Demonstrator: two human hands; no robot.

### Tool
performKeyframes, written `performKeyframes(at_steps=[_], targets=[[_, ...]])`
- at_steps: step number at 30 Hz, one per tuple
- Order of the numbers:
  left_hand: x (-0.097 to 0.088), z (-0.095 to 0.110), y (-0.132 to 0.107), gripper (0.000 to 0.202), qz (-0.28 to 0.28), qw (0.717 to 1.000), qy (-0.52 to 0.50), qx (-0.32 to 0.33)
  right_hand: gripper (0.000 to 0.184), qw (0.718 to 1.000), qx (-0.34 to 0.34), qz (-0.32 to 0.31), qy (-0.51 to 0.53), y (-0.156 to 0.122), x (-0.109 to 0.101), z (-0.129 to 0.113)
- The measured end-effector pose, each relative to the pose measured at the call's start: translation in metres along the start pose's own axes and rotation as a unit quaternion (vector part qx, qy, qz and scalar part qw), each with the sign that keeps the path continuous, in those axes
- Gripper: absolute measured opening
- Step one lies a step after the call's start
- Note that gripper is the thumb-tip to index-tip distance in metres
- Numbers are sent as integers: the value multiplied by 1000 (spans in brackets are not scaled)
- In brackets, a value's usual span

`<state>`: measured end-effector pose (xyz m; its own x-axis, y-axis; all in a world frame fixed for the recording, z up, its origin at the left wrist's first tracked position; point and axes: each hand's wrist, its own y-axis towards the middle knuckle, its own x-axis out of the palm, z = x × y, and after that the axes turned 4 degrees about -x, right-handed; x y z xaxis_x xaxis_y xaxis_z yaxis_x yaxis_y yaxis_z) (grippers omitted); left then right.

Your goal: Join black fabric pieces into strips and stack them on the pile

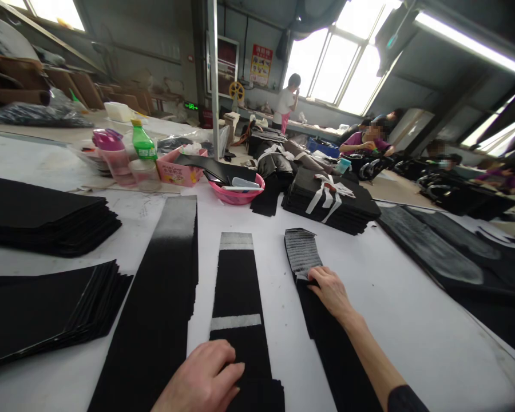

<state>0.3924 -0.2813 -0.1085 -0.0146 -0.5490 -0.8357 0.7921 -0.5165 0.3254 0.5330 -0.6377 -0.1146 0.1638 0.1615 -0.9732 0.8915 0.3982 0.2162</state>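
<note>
Three columns of black fabric pieces lie lengthwise before me. My left hand (203,377) rests over the middle column (240,289), its fingers curled; what is under them is hidden. Two pale grey bands cross that column, one at its far end. At the right column (313,309), my right hand (329,290) has its fingertips closed at the edge of the top black fabric piece (302,252), whose far end is grey, ribbed and curled up. The wide left column (154,303) has a grey far end and lies apart from both hands.
Stacks of black fabric (38,214) lie on the left of the white table (347,252). Behind are a pink basin (236,197), a pink box (180,171), a green bottle (143,143) and a tied black bundle (332,200). Several people are farther back.
</note>
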Motion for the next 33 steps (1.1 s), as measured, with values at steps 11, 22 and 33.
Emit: performKeyframes(at_steps=[11, 22, 33], targets=[[62, 5, 189, 34, -132, 986, 105, 5, 26, 999, -4, 36, 20, -12, 8, 1], [98, -6, 212, 24, -118, 992, 41, -31, 16, 996, 22, 50, 69, -20, 7, 0], [123, -18, 228, 14, -104, 968, -161, -164, 16, 981, 47, 102, 159, -29, 20, -1]])
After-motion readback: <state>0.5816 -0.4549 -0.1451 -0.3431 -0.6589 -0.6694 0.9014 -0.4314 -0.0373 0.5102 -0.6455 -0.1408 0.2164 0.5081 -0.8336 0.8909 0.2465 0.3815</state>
